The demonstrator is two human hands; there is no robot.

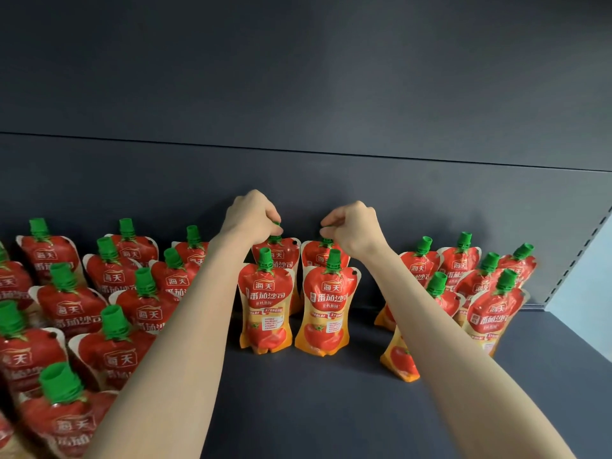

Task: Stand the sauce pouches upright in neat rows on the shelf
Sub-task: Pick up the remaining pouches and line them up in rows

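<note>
The left hand (pixel 251 215) curls its fingers round the green cap (pixel 275 239) of the left rear pouch (pixel 283 253). The right hand (pixel 356 228) pinches the right rear pouch (pixel 316 256) at its cap. Just nearer than the hands, the left front pouch (pixel 266 306) and right front pouch (pixel 326 309) stand upright. Red tomato-sauce pouch rows (pixel 109 309) crowd both sides on the dark shelf (pixel 314 409).
</note>
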